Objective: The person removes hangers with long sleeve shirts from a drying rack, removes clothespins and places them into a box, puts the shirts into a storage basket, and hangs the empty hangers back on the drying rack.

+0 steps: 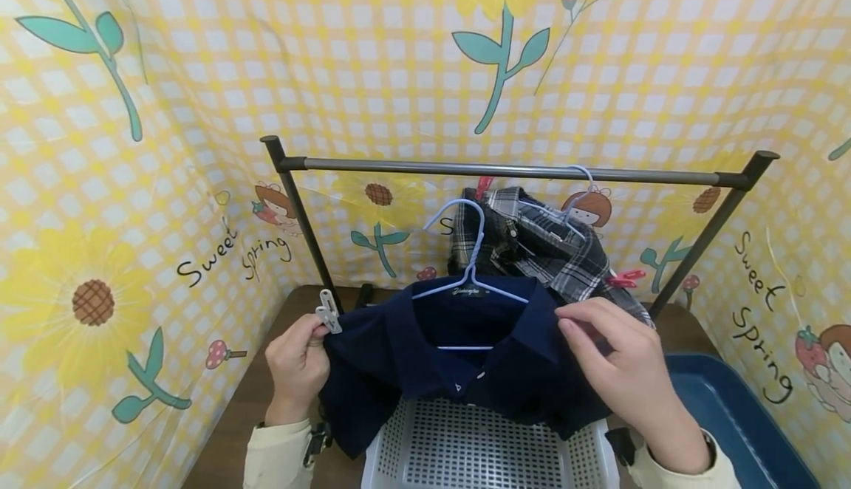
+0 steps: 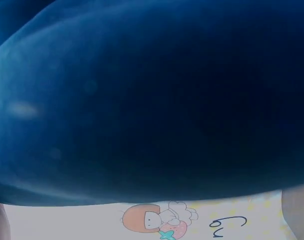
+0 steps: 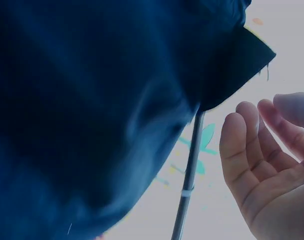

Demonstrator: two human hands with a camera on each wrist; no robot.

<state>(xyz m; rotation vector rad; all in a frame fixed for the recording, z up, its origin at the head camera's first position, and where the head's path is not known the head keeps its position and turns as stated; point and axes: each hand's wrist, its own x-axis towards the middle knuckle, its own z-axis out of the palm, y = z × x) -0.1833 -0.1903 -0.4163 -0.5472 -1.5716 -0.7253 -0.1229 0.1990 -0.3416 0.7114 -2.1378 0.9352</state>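
A navy collared shirt (image 1: 359,341) hangs on a light blue hanger (image 1: 473,252), its hook free of the rail and its neck spread open. At one shoulder sits a pale grey clothespin (image 1: 329,313). Just beside that clothespin, my left hand (image 1: 299,363) pinches the shirt's shoulder edge, fingers curled. My right hand (image 1: 621,363) is by the other side of the collar, thumb and fingers extended toward it. In the right wrist view, these loosely bent fingers (image 3: 234,145) stand apart from the shirt (image 3: 92,100). Navy cloth (image 2: 156,110) fills most of the left wrist view.
A dark metal rail (image 1: 425,168) spans behind the shirt. From it hangs a black plaid shirt (image 1: 532,230) with red clothespins (image 1: 625,278). Below are a white perforated basket (image 1: 488,445) and, at right, a blue tub (image 1: 731,408).
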